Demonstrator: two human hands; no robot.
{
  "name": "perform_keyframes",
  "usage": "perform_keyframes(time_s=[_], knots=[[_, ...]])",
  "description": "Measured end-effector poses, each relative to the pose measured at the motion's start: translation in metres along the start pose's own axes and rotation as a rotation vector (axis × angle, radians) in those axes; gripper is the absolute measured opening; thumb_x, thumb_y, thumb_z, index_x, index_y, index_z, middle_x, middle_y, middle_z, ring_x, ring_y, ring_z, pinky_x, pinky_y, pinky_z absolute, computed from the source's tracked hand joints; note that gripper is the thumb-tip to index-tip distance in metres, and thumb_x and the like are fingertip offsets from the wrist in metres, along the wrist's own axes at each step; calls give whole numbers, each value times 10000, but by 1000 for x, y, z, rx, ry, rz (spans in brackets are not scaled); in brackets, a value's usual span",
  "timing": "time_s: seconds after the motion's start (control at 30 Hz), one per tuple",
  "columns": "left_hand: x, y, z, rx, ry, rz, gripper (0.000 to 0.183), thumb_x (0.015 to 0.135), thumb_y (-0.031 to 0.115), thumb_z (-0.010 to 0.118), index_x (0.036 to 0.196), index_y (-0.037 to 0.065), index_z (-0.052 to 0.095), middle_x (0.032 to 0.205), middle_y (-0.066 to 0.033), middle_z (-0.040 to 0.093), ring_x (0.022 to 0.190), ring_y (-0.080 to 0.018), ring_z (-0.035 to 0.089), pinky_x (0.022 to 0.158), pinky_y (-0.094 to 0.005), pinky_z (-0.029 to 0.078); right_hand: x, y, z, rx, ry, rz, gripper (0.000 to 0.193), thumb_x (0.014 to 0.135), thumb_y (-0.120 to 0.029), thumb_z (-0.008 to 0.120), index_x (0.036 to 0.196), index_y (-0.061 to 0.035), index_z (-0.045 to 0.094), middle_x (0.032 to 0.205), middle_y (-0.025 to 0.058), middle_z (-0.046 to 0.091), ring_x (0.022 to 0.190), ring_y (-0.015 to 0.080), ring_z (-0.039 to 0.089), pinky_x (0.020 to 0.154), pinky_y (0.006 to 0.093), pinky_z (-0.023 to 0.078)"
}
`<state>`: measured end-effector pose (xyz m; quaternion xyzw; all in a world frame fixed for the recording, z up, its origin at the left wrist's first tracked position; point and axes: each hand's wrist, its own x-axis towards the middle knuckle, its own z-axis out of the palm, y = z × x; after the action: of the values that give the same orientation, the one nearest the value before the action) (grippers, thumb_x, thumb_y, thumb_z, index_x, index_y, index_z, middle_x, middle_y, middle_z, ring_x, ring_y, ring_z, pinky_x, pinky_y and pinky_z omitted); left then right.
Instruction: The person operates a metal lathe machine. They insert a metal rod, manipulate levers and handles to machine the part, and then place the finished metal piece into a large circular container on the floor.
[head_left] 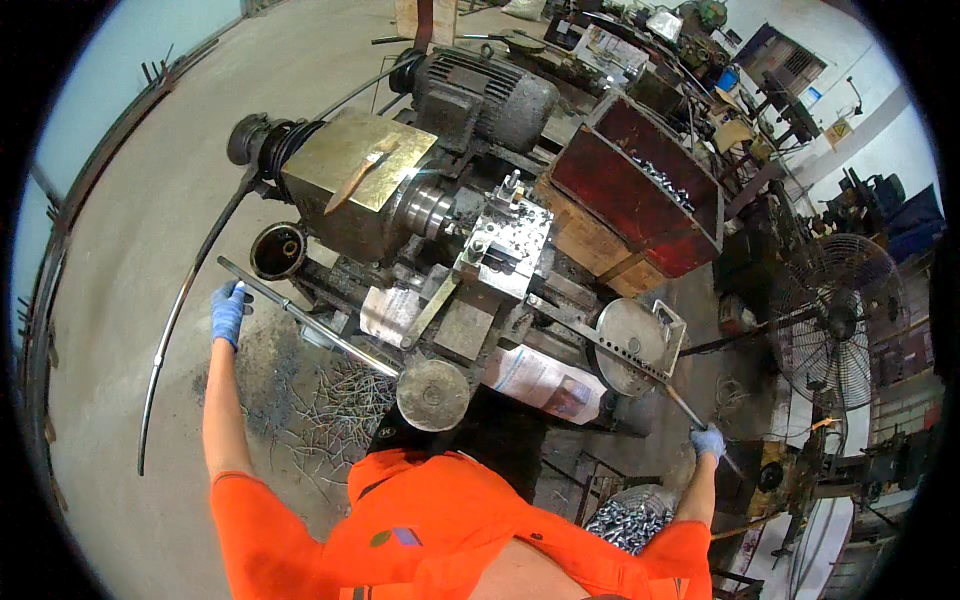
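In the head view, the right hand (pixel 708 442) has its gloved fingers wrapped around the lever (pixel 685 406), which slants out past the right end of the machine (pixel 462 332); a slip there could let the lever kick back. The left hand (pixel 229 313) is just beside the outer end of the long bar (pixel 320 326) off the machine's left side; I cannot tell whether its fingers grip or touch anything. A brush (pixel 352 188) overhangs the near edge of the box (pixel 318 150), so shaking could drop it near the chuck (pixel 428 212). If that turns, a loose glove could catch. Tangled scrap (pixel 345 400) on the floor (pixel 120 330) could trip feet.
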<state>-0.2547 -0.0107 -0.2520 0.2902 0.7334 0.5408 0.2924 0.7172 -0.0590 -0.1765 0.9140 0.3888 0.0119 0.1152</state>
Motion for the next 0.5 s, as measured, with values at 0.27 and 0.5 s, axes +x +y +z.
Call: perform_keyframes(time_s=[0.27, 0.5], knots=[[-1, 15, 69, -409, 447, -114, 237, 832, 221, 595, 781, -2, 531, 612, -102, 592, 435, -170, 554, 389, -276, 464, -110, 43, 46, 269, 94, -23, 338, 675, -361, 648, 834, -63, 656, 780, 198, 632, 771, 363, 614, 679, 431, 477], [-4, 26, 91, -439, 427, -102, 184, 818, 143, 588, 818, -37, 553, 645, -118, 603, 440, -166, 559, 402, -274, 472, -171, 149, 100, 182, 41, 211, 382, 693, -364, 651, 757, 12, 646, 760, 241, 615, 788, 385, 609, 689, 438, 475]])
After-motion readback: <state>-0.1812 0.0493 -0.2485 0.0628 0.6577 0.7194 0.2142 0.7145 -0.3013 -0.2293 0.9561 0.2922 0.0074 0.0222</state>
